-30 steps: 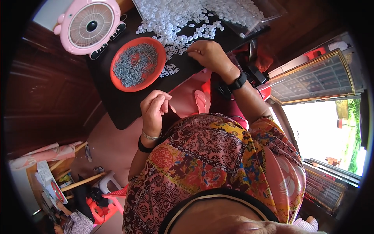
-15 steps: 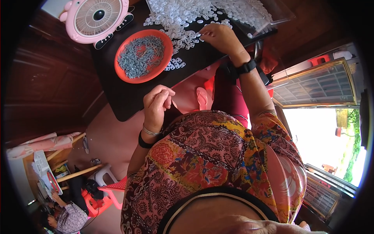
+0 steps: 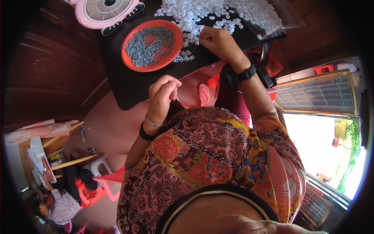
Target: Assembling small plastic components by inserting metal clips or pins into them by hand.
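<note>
Two curled hands (image 3: pixel 163 91) (image 3: pixel 220 42), hold unclear, fan (image 3: pixel 107 11) cropped

Head-worn, left one of two side-by-side fisheyes. Looks steeply down over neckline (image 3: pixel 218 188) at bottom center, very near patterned shirt (image 3: pixel 202 152) in lower middle. Faces out past left hand (image 3: pixel 163 93) and right hand (image 3: pixel 218 41) toward black table (image 3: pixel 122 85) up top. Spans wide to bright opening (image 3: pixel 317 142) at far right; bends straight edges near rim, blacks out corners.
</note>
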The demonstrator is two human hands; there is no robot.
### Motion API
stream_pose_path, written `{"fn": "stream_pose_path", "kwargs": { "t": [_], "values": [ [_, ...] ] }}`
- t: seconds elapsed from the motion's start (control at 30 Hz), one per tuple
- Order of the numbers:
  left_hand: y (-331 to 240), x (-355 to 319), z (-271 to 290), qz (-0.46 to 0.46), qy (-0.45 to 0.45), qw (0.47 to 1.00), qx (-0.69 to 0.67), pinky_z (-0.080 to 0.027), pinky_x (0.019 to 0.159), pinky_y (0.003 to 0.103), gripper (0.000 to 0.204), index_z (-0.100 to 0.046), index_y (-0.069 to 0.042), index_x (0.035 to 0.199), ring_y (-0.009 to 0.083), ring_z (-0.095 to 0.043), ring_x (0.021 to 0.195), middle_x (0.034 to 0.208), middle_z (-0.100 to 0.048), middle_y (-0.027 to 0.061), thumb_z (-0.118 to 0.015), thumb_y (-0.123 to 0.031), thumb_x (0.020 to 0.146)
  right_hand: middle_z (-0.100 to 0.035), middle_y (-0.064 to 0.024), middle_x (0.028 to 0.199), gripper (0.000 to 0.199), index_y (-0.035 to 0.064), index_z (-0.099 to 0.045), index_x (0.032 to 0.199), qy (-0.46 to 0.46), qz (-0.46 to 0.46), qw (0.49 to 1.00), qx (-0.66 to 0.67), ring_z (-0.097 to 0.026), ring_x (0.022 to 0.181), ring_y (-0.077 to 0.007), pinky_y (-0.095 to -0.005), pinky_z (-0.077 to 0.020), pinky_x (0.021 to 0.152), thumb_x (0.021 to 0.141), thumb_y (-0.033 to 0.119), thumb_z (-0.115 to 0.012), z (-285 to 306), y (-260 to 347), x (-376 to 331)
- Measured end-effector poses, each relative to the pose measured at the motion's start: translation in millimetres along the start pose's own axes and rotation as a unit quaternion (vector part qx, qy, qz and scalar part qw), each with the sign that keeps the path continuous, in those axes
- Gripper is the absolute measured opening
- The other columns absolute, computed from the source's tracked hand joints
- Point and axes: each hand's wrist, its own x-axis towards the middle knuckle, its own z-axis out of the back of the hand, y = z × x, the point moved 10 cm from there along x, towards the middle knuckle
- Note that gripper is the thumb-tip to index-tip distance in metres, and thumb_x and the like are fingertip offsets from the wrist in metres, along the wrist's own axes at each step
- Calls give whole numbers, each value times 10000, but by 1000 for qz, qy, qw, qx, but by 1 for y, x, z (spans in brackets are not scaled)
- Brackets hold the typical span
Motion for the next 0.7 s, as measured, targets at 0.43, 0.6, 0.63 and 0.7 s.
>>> {"fn": "stream_pose_path", "kwargs": {
  "t": [0.43, 0.6, 0.63, 0.7],
  "values": [
    [7, 11, -11, -15, 19, 999, 25, -306, 493, 193, 207, -497, -54, 795, 40, -413, 562, 635, -472, -23, -452, -217, 916, -632, -103, 730, 104, 22, -637, 821, 135, 45, 969, 203, -627, 655, -245, -329, -486, 583, 726, 56, -660, -16, 103, -35],
    [6, 14, -13, -30, 32, 997, 67, -331, 496, 213, 188, -497, -38, 776, 50, -416, 549, 602, -462, -12, -472, -175, 903, -637, -101, 747, 98, 28, -643, 824, 147, 73, 966, 201, -627, 667, -248, -335, -489, 590, 730, 50, -654, -20, 110, -32],
    [6, 15, -13, -22, 27, 998, 52, -340, 492, 235, 195, -504, -15, 761, 64, -419, 532, 579, -465, 3, -471, -151, 896, -635, -96, 746, 98, 31, -646, 826, 137, 78, 967, 199, -625, 664, -249, -329, -491, 594, 731, 48, -657, -17, 112, -31],
    [0, 20, -13, -5, 47, 998, 43, -346, 491, 233, 202, -523, -12, 764, 66, -431, 533, 587, -483, 8, -475, -160, 894, -633, -92, 745, 98, 34, -649, 829, 127, 84, 969, 196, -623, 661, -249, -324, -493, 598, 732, 47, -661, -11, 114, -28]
  ]
}}
